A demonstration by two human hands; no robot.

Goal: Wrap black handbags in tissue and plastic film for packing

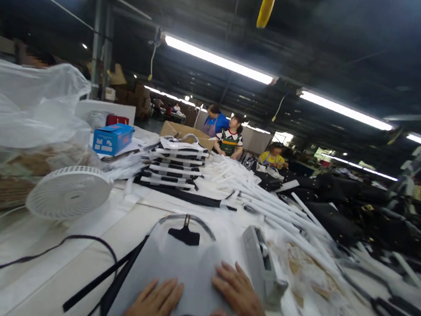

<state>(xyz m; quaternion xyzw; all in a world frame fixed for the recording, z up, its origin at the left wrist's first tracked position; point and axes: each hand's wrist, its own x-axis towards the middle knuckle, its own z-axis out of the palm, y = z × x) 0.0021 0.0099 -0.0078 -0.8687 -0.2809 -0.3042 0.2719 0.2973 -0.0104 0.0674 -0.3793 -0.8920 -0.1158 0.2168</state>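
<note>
Both my hands rest on a bag wrapped in grey-white tissue (181, 264) at the near edge of the table (51, 267). My left hand (153, 306) lies flat on its lower left, fingers stretched out. My right hand (243, 305) presses on its right side, fingers spread, thumb curled at the dark lower edge. A black handle tab (184, 234) under a clear arch sticks out at the bag's top. A black strap (56, 247) trails left from it.
A grey tape dispenser (261, 267) stands just right of my right hand. A white fan (68, 191) and a big plastic bag (21, 110) are at left, a stack of wrapped bags (174, 167) and white paper rolls (266, 198) behind. Other workers (229, 140) stand far back.
</note>
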